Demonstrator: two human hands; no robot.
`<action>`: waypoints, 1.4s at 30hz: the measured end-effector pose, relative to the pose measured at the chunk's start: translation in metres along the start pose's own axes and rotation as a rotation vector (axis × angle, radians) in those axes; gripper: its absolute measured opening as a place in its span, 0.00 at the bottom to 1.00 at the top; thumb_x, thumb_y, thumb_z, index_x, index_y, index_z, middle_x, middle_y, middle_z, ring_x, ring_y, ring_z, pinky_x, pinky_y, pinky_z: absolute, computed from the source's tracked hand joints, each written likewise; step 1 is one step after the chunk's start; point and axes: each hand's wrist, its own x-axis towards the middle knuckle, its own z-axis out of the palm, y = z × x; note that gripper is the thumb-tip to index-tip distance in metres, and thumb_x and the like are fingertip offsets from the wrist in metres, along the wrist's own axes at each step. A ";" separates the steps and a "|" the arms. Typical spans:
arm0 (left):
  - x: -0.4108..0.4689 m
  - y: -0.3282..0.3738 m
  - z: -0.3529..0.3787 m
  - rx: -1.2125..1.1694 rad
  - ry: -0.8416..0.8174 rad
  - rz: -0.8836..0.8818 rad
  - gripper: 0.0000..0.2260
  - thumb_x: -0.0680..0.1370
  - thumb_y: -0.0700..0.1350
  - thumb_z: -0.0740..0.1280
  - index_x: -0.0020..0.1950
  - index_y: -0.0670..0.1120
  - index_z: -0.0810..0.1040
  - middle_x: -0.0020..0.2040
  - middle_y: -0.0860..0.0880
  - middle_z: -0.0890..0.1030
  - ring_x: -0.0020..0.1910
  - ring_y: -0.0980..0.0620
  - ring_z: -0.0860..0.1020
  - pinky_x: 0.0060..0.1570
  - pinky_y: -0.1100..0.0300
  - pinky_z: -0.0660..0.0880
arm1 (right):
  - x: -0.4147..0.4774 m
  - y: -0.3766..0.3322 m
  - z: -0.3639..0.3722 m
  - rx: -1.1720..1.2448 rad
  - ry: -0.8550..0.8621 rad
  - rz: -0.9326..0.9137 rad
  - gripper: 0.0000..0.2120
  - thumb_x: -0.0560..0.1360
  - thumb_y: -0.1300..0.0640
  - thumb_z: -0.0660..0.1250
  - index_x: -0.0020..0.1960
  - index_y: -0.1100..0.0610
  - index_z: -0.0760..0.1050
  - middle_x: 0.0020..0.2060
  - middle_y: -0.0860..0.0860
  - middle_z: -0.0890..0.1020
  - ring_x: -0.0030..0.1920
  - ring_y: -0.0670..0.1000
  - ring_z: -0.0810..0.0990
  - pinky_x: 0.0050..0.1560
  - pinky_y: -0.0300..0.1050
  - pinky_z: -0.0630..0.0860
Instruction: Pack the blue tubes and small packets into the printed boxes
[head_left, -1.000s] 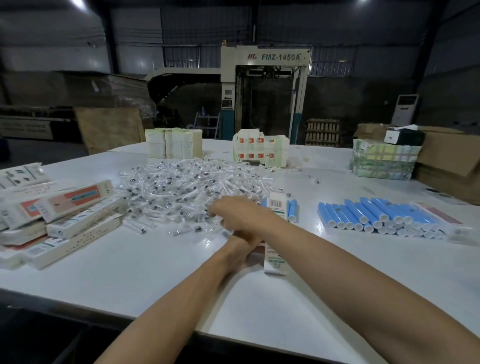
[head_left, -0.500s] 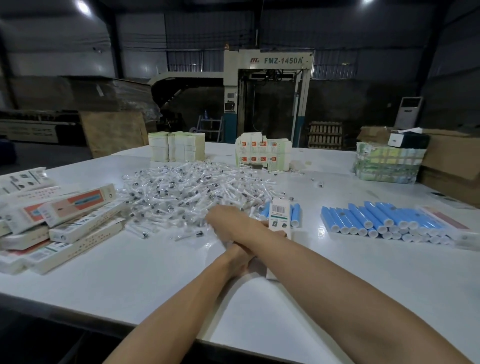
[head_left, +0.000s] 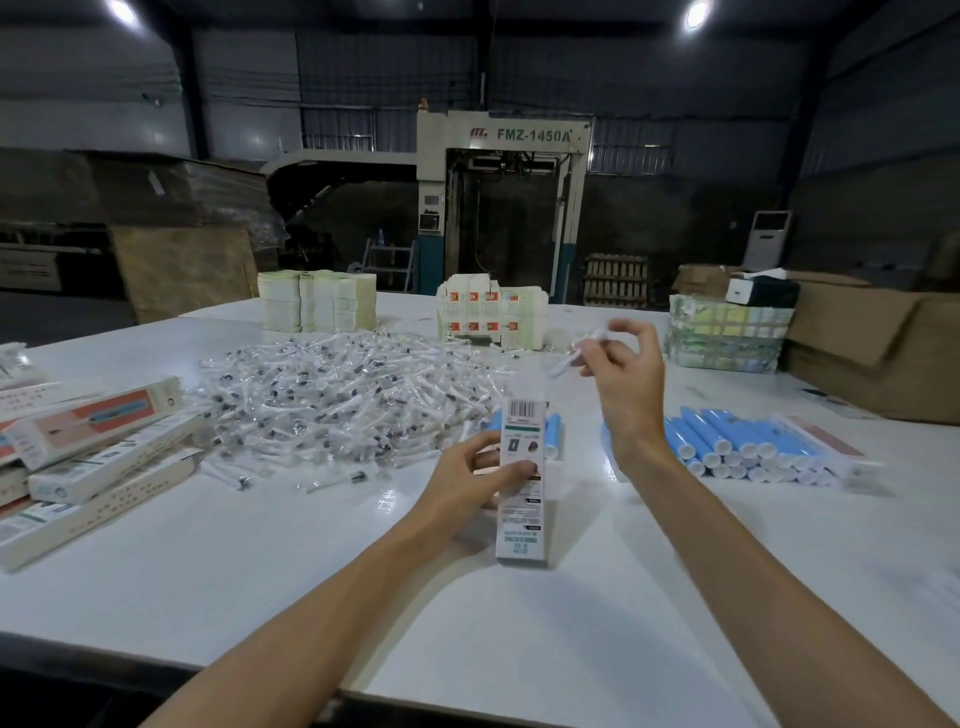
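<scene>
My left hand (head_left: 470, 475) grips a long printed box (head_left: 521, 483) lying on the white table, its barcoded far end open. Raised above that end, my right hand (head_left: 626, 382) pinches a small clear packet (head_left: 574, 356) in its fingertips. A big heap of small clear packets (head_left: 332, 402) lies beyond the box. Blue tubes (head_left: 737, 447) lie in a row to the right. One more blue tube (head_left: 553, 434) sits just behind the box.
Several printed boxes (head_left: 98, 447) are stacked at the left edge. Stacks of flat cartons (head_left: 317, 301), (head_left: 491, 314) stand at the back of the table (head_left: 571, 649). A wrapped bundle (head_left: 724, 338) and brown cardboard boxes (head_left: 878, 348) sit at the far right.
My right hand left the packet heap and rose to the right with one packet pinched. My left hand, earlier under the right forearm, now shows gripping the box.
</scene>
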 end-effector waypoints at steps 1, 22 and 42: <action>-0.001 0.001 -0.001 0.014 -0.003 0.015 0.20 0.79 0.44 0.78 0.70 0.48 0.80 0.60 0.48 0.88 0.57 0.46 0.88 0.46 0.52 0.86 | 0.005 -0.002 -0.006 -0.005 -0.012 0.003 0.11 0.81 0.59 0.71 0.60 0.55 0.72 0.44 0.53 0.88 0.45 0.51 0.85 0.49 0.42 0.81; 0.001 -0.001 0.001 0.051 -0.006 0.059 0.22 0.77 0.46 0.80 0.70 0.52 0.81 0.59 0.48 0.89 0.59 0.48 0.87 0.48 0.53 0.85 | -0.007 -0.007 0.014 -0.646 -0.507 -0.129 0.09 0.81 0.53 0.70 0.48 0.56 0.85 0.46 0.49 0.85 0.51 0.47 0.80 0.50 0.44 0.78; 0.011 0.009 0.012 0.172 -0.030 0.138 0.40 0.75 0.50 0.82 0.78 0.75 0.64 0.60 0.53 0.87 0.58 0.49 0.87 0.44 0.54 0.86 | -0.052 0.037 -0.029 0.111 -0.361 0.159 0.22 0.80 0.58 0.73 0.71 0.46 0.74 0.54 0.52 0.87 0.54 0.51 0.86 0.53 0.39 0.80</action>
